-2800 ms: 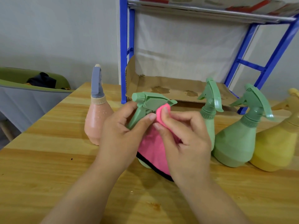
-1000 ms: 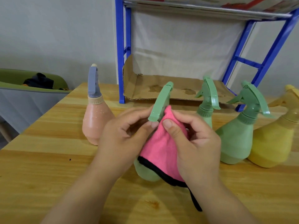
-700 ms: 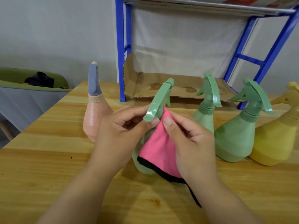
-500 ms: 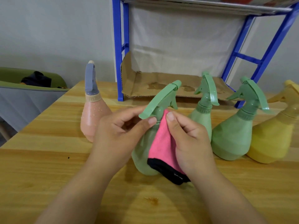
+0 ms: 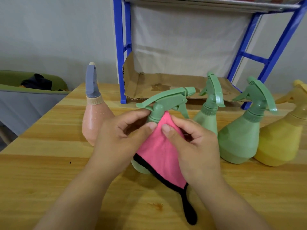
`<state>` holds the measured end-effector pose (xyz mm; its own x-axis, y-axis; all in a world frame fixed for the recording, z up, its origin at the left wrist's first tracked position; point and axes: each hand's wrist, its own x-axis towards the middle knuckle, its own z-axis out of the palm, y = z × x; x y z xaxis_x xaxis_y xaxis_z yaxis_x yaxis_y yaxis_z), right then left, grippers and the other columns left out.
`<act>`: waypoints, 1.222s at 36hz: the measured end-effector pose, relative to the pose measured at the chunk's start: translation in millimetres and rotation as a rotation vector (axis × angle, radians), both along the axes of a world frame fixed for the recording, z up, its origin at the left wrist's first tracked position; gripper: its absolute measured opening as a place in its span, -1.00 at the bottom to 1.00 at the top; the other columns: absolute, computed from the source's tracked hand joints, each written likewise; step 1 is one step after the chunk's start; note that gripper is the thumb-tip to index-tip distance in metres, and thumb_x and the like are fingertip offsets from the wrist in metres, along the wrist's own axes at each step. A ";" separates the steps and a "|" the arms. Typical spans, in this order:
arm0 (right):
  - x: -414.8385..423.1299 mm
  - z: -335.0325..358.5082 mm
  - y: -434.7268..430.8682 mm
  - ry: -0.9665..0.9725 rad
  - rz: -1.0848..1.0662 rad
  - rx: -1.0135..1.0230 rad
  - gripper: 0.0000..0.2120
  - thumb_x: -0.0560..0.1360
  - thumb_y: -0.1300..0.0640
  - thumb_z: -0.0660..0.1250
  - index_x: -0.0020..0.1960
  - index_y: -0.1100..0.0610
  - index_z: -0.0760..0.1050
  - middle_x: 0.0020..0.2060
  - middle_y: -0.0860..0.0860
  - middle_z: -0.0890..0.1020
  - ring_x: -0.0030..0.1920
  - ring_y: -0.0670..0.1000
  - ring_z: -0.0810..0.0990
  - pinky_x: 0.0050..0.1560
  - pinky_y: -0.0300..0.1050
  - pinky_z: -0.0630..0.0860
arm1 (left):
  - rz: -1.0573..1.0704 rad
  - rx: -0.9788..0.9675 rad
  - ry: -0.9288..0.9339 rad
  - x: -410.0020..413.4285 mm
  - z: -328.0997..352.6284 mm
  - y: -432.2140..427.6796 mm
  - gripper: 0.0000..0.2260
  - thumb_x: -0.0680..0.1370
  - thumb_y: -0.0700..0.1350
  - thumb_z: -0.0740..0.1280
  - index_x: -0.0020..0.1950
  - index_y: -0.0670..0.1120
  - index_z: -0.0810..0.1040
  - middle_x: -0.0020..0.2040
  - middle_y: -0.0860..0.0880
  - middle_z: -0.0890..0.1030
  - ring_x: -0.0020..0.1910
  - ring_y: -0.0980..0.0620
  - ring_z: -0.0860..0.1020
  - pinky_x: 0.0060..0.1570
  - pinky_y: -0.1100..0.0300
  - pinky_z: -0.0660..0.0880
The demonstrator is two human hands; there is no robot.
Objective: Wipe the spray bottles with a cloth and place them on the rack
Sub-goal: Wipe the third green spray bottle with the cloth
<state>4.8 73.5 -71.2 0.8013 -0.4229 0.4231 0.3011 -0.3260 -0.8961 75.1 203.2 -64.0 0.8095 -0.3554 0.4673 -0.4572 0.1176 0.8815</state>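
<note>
A green bottle [image 5: 166,98], newly turned nozzle-right, is gripped at the neck by the left hand [image 5: 119,138] as the right hand [image 5: 196,146] pinches a pink cloth [image 5: 159,153] there with its fingers [image 5: 167,130]; wiping seemingly continues.

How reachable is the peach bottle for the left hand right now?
Probably yes: the peach bottle stands right beside the left hand with nothing between, though that hand holds the green bottle.

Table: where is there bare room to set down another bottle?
The table is bare at near left, between its edge, the pink bottle and the left hand. The cardboard on the rack shelf lies bare too. Crowded at right: two green bottles and the yellow bottle stand packed together.
</note>
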 end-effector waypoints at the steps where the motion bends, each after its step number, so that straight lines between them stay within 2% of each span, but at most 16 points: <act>1: 0.0 1.3 -1.1 0.011 0.034 0.059 -0.77 0.44 0.17 0.41 0.02 -0.12 0.62 -0.06 -0.26 0.66 0.04 -0.32 0.58 0.00 -0.40 0.50 | -0.018 -0.001 0.011 0.5 0.8 0.3 -0.82 0.33 -0.02 0.50 -0.11 0.20 0.68 -0.12 0.15 0.70 -0.07 0.18 0.65 -0.07 0.28 0.56; 3: 0.4 3.8 -3.4 0.015 0.113 0.172 -0.72 0.46 0.22 0.37 -0.07 -0.18 0.59 -0.14 -0.36 0.65 0.01 -0.39 0.56 -0.04 -0.49 0.45 | -0.039 -0.020 0.029 0.6 3.6 0.5 -0.77 0.28 -0.08 0.56 -0.12 0.16 0.68 -0.16 0.12 0.71 -0.10 0.16 0.66 -0.08 0.28 0.57; 5: 0.8 5.0 -4.5 0.015 0.152 0.195 -0.72 0.47 0.24 0.36 -0.07 -0.17 0.59 -0.16 -0.37 0.65 0.01 -0.37 0.57 -0.04 -0.49 0.45 | -0.060 -0.050 0.032 -0.7 5.9 -0.4 -0.78 0.23 -0.05 0.52 -0.15 0.15 0.69 -0.18 0.13 0.71 -0.13 0.17 0.66 -0.11 0.33 0.55; 10: 0.4 1.4 -0.7 -0.036 0.068 0.050 -0.76 0.41 0.22 0.44 -0.02 -0.08 0.64 -0.08 -0.13 0.68 0.01 -0.16 0.63 0.03 -0.23 0.56 | 0.094 0.008 -0.056 -3.3 3.9 -2.5 -0.81 0.23 0.04 0.47 -0.18 0.14 0.62 -0.18 0.18 0.68 -0.15 0.18 0.64 -0.11 0.28 0.57; 15: 1.0 -1.4 0.4 -0.046 0.046 -0.014 -0.75 0.42 0.23 0.44 0.07 0.02 0.64 -0.06 -0.14 0.66 0.02 -0.19 0.61 0.03 -0.32 0.53 | 0.134 -0.009 -0.067 -1.3 0.4 -2.7 -0.81 0.24 -0.01 0.49 -0.20 0.12 0.56 -0.22 0.19 0.67 -0.19 0.19 0.63 -0.16 0.29 0.56; 19: 3.5 -2.5 -1.5 -0.014 0.059 0.049 -0.73 0.47 0.21 0.38 0.14 -0.01 0.61 0.01 -0.18 0.65 0.08 -0.24 0.58 0.10 -0.31 0.51 | 0.046 -0.009 -0.073 -0.1 0.3 -1.1 -0.80 0.31 -0.08 0.54 -0.14 0.12 0.61 -0.16 0.17 0.68 -0.11 0.17 0.64 -0.08 0.27 0.56; 23: 3.5 -2.2 -3.0 -0.010 0.077 0.068 -0.74 0.48 0.20 0.37 0.13 -0.04 0.60 0.04 -0.18 0.65 0.10 -0.24 0.57 0.15 -0.30 0.49 | 0.017 0.013 -0.081 1.0 -0.7 1.2 -0.75 0.34 -0.17 0.45 -0.08 0.14 0.62 -0.10 0.18 0.67 -0.04 0.14 0.64 0.00 0.23 0.56; 25: 3.0 -2.9 -2.7 -0.009 0.090 0.053 -0.73 0.48 0.19 0.36 0.13 -0.06 0.59 0.04 -0.19 0.64 0.10 -0.25 0.57 0.14 -0.31 0.49 | 0.018 0.021 -0.060 2.4 -1.4 3.3 -0.69 0.33 -0.15 0.47 -0.04 0.22 0.62 -0.06 0.16 0.66 -0.04 0.12 0.63 -0.01 0.18 0.58; 27: 2.8 -3.9 -2.4 -0.012 0.088 0.028 -0.72 0.49 0.19 0.36 0.14 -0.08 0.58 0.04 -0.21 0.63 0.10 -0.27 0.56 0.11 -0.36 0.48 | 0.048 0.050 -0.024 3.7 -2.7 5.1 -0.66 0.31 -0.04 0.55 0.00 0.26 0.59 0.00 0.14 0.64 -0.05 0.12 0.61 -0.05 0.16 0.58; 30: 2.7 -5.8 -2.0 -0.027 0.058 -0.007 -0.69 0.47 0.21 0.38 0.17 -0.05 0.57 0.02 -0.24 0.62 0.09 -0.29 0.55 0.08 -0.42 0.46 | 0.124 0.196 -0.039 3.6 -4.6 4.1 -0.73 0.34 0.14 0.42 0.03 0.26 0.55 0.03 0.19 0.61 -0.01 0.21 0.58 -0.07 0.30 0.53; 32: 3.7 -7.0 -1.9 -0.042 0.020 -0.048 -0.68 0.46 0.23 0.40 0.18 -0.01 0.57 0.03 -0.25 0.61 0.09 -0.29 0.54 0.08 -0.44 0.44 | 0.174 0.269 -0.079 2.1 -5.1 0.4 -0.85 0.40 0.12 0.38 -0.05 0.25 0.53 -0.05 0.26 0.60 -0.02 0.34 0.55 -0.13 0.47 0.48; 34: 4.9 -8.3 -2.1 -0.055 -0.012 -0.070 -0.67 0.46 0.24 0.40 0.19 0.00 0.57 0.03 -0.25 0.60 0.09 -0.29 0.54 0.08 -0.45 0.43 | 0.217 0.262 -0.094 1.4 -6.7 -2.1 -0.90 0.42 0.08 0.39 -0.11 0.22 0.51 -0.13 0.30 0.60 -0.06 0.40 0.54 -0.15 0.49 0.47; 38: 6.7 -10.5 -1.9 -0.052 -0.051 -0.056 -0.68 0.47 0.23 0.39 0.16 -0.06 0.58 0.02 -0.29 0.60 0.08 -0.33 0.54 0.07 -0.48 0.42 | 0.175 0.231 -0.040 5.0 -10.6 -1.5 -0.85 0.41 0.03 0.43 -0.08 0.19 0.51 -0.07 0.33 0.59 -0.05 0.37 0.55 -0.13 0.37 0.53; 41: 6.7 -11.3 -2.7 -0.035 -0.078 -0.055 -0.69 0.49 0.21 0.37 0.13 -0.14 0.57 -0.01 -0.29 0.62 0.07 -0.32 0.55 0.06 -0.46 0.44 | 0.023 0.294 -0.001 9.9 -14.9 2.3 -0.74 0.48 -0.02 0.41 0.12 0.24 0.51 0.08 0.28 0.58 0.08 0.28 0.53 0.08 0.20 0.52; 44: 6.9 -10.9 -3.8 -0.023 -0.073 -0.040 -0.71 0.51 0.21 0.35 0.09 -0.17 0.56 -0.05 -0.28 0.64 0.04 -0.30 0.56 0.03 -0.43 0.46 | -0.078 0.353 0.054 13.3 -17.6 5.5 -0.60 0.44 0.01 0.39 0.26 0.24 0.46 0.20 0.26 0.54 0.23 0.19 0.49 0.22 0.05 0.46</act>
<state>11.7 69.7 -82.1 0.7588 -0.4621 0.4589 0.2956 -0.3836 -0.8749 88.4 208.7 -81.5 0.7935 -0.5492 0.2623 -0.4107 -0.1653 0.8967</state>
